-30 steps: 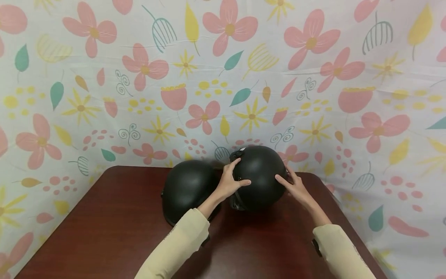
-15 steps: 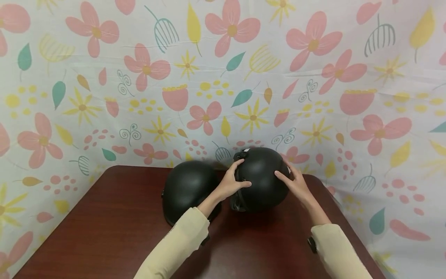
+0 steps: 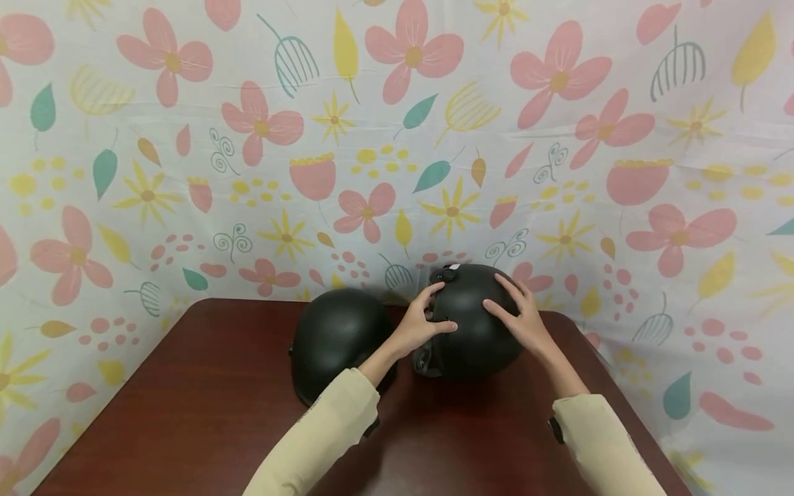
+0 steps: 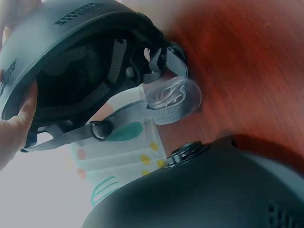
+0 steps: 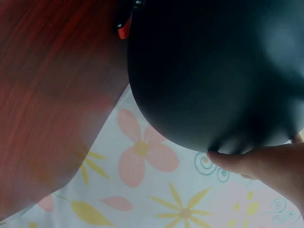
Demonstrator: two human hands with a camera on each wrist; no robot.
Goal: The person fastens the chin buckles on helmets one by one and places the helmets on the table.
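Note:
My left hand (image 3: 414,331) grips the near rim of a black helmet (image 3: 476,344), its thumb lying on the outer shell. In the left wrist view, a finger hooks at the edge of this helmet's open side (image 4: 71,71). Grey chin straps (image 4: 128,114) hang from it, with a clear plastic piece (image 4: 178,95) on them. My right hand (image 3: 524,317) rests on the right of the dome, fingers spread and thumb toward me. The helmet is tipped on its side, its opening turned left. To its left, a second black helmet (image 3: 338,337) sits dome up, partly behind my left forearm.
Both helmets stand toward the back of a reddish-brown wooden table (image 3: 186,413). A white cloth with a flower print (image 3: 366,138) hangs right behind the table's far edge. A small red bit (image 5: 124,31) shows at the helmet's edge in the right wrist view.
The gripped helmet has turned and shifted a little to the right, its strapped side showing more. My right hand has moved from its right side up onto the dome. The other helmet stays put.

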